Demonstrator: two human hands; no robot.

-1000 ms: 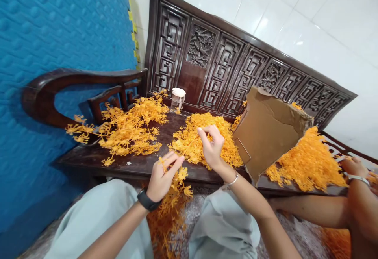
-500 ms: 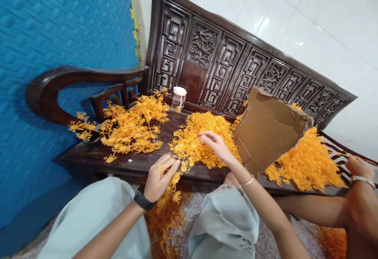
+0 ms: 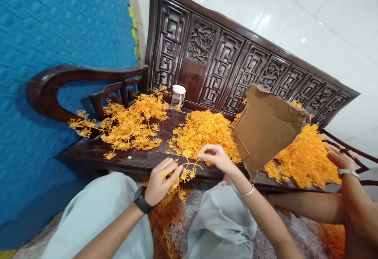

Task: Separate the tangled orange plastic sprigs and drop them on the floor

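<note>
Your one view looks from your head, forward and down over your lap [image 3: 103, 211], near your left hand [image 3: 162, 182] and right hand [image 3: 219, 158], facing the bench [image 3: 141, 159].

And there's the orange sprig [image 3: 188, 173], thin and branching with curly tips, poking out of the left hand [image 3: 162, 179] toward the right hand [image 3: 217, 157], florets drooping beneath the left fingers! Just beyond the right hand, a dense orange heap [image 3: 208, 129] mounds up on the desk [image 3: 91, 152]. Farther out, left of the left hand, sprawls an airier branched orange bunch [image 3: 130, 125], stems spreading sideways.
</note>
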